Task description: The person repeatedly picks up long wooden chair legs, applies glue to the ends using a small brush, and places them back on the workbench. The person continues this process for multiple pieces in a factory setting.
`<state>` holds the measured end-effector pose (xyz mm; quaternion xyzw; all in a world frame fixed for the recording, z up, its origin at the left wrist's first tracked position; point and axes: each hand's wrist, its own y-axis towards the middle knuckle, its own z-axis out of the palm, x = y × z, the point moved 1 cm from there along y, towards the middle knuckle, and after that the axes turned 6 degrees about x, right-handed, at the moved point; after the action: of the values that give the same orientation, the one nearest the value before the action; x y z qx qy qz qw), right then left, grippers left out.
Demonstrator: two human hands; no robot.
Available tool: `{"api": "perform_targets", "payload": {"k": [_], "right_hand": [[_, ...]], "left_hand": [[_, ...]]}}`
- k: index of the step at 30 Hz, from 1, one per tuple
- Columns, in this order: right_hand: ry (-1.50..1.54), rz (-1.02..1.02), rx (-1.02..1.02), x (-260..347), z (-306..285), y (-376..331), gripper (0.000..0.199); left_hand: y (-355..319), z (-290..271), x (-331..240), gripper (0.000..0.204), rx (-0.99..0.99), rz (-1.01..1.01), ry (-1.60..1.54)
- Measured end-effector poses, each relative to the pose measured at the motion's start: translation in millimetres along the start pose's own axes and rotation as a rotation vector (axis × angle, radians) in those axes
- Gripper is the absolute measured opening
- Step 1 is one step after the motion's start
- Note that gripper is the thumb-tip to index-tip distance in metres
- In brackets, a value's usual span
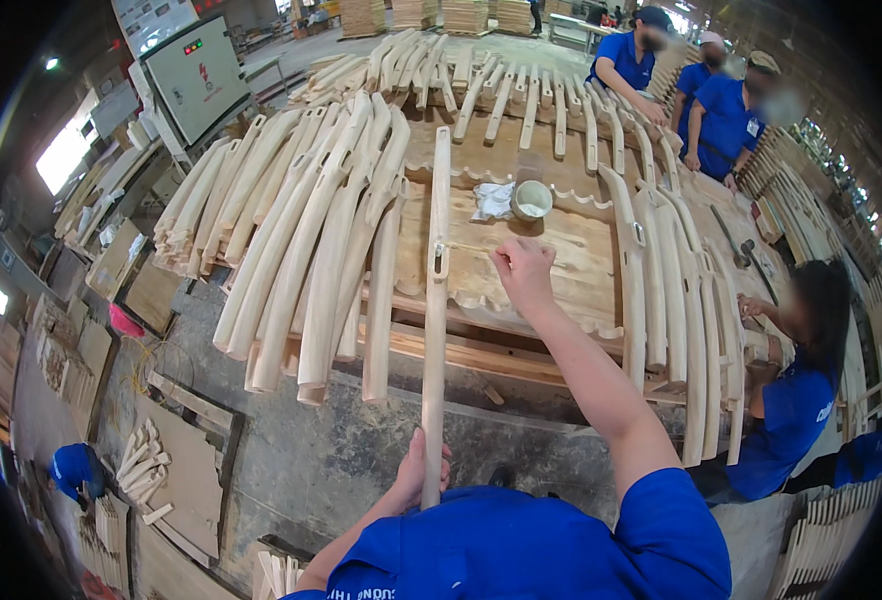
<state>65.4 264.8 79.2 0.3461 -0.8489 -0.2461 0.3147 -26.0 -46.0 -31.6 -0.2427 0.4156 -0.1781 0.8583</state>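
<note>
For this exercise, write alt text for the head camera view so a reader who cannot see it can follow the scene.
A person's left hand grips the near end of a long pale wooden piece lying across a workbench, while the right hand works a thin stick at a slot in it. Stacks of curved wooden parts flank it, a small cup sits beyond, and blue-shirted workers stand nearby.

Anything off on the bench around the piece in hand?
Nothing damaged or spilled. The long wooden piece juts well past the bench edge, its near end in the left hand. The right hand holds a thin stick at its slot. A crumpled rag lies beside the small cup.
</note>
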Motion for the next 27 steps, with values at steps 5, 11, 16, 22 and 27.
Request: {"api": "perform_targets", "payload": {"k": [5, 11, 16, 22, 27], "right_hand": [[-0.005, -0.001, -0.032, 2, 2, 1, 0.012], [0.003, 0.013, -0.023, 2, -2, -4, 0.012], [-0.011, 0.042, -0.044, 0, -1, -5, 0.011], [-0.011, 0.028, -0.067, 7, 6, -3, 0.012], [-0.023, -0.052, -0.030, 8, 2, -11, 0.013]], "left_hand": [[0, 1, -2, 0.068, 0.004, 0.008, 0.007], [2, -5, 2, 0.068, 0.017, 0.015, -0.019], [3, -6, 2, 0.068, 0.021, 0.015, -0.008], [0, -3, 1, 0.068, 0.017, 0.001, -0.007], [-1, -3, 0, 0.068, 0.005, -0.004, -0.007]]}}
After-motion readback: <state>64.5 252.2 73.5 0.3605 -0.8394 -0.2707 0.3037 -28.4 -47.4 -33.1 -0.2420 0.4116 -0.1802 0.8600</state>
